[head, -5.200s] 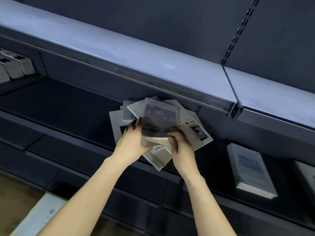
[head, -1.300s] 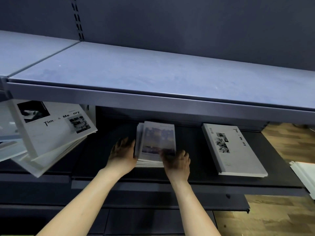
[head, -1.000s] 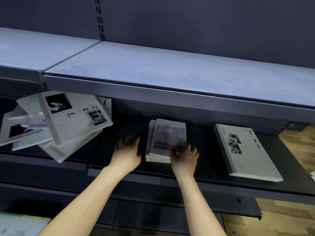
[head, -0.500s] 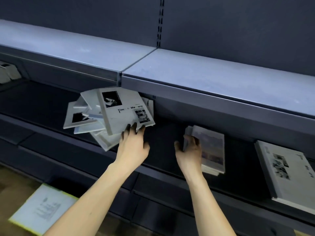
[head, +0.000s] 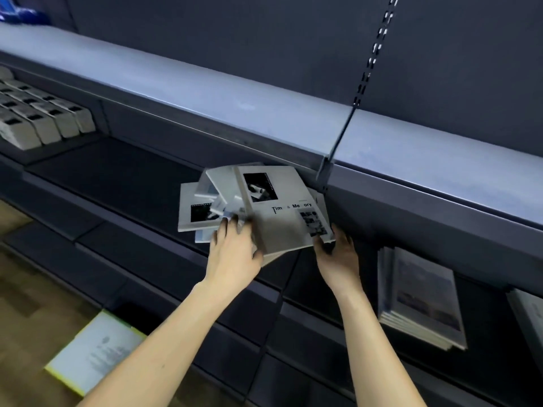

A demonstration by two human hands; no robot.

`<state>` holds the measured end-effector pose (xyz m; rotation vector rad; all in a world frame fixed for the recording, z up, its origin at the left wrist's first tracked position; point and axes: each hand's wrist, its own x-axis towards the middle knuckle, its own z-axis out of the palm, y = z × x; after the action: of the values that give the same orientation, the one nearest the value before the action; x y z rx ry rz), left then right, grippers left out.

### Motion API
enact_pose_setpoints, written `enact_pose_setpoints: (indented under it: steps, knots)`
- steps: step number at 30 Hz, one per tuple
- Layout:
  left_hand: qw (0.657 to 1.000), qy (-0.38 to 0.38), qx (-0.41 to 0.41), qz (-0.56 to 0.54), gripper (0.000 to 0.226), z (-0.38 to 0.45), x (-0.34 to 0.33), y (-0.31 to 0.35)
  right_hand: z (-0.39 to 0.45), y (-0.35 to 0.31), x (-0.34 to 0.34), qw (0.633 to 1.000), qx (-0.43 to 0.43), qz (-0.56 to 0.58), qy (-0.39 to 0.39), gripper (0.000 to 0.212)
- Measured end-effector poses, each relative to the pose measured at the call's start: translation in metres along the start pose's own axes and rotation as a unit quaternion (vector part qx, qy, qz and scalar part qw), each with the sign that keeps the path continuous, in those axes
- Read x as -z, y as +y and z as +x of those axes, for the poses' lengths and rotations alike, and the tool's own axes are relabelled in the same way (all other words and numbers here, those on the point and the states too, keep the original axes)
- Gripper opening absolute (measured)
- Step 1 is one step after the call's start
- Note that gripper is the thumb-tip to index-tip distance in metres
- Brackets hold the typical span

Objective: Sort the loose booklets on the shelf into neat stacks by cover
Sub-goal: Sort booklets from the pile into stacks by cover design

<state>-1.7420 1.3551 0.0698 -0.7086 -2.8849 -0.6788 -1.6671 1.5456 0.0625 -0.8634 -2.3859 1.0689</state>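
Item: loose pile of booklets (head: 223, 201), fanned untidily at the middle of the dark shelf (head: 123, 171), its far side tucked under the overhanging upper shelf (head: 205, 92). The exact count cannot be told; topmost is one grey "Time & Memory" booklet (head: 279, 212). Your left hand (head: 235, 251) grips that booklet's near left edge, thumb curled beneath; your right hand (head: 338, 257) holds its near right corner, though the grip is partly hidden. Your hands are apart. To your right, one neat stack of photo-cover booklets (head: 423, 298) lies near the front edge. At the far left end stands a row of grey boxes (head: 44, 118). Bare shelf lies between boxes and pile. One sheet (head: 94, 351) lies on the floor.
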Motion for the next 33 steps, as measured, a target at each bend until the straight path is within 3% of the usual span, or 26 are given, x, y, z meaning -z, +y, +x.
enact_pose_setpoints:
  steps: [5,11,15,19,25,33]
  knots:
    - [0.999,-0.016,-0.021,0.019,0.076,0.011,0.006,-0.035,0.023,-0.011,-0.03,0.997,-0.058,-0.042,-0.003,0.064]
    - [0.999,-0.038,-0.03,-0.002,0.073,0.024,0.006,-0.063,0.018,-0.019,-0.048,0.981,-0.161,-0.086,0.064,0.076]
    - [0.998,-0.039,-0.039,-0.029,0.064,0.032,0.007,-0.074,0.01,-0.011,-0.058,0.979,-0.188,-0.009,0.076,0.08]
    - [0.997,-0.043,-0.05,-0.037,0.064,0.038,0.008,-0.084,-0.006,-0.013,-0.062,0.98,-0.183,0.049,0.067,0.049]
    - [0.998,-0.04,-0.047,-0.034,0.062,0.046,0.009,-0.094,-0.027,-0.036,-0.064,0.969,-0.189,0.156,0.032,0.02]
    - [0.995,-0.038,-0.073,-0.056,0.052,0.05,0.015,-0.084,-0.05,-0.04,-0.046,0.944,-0.151,0.281,0.082,0.017]
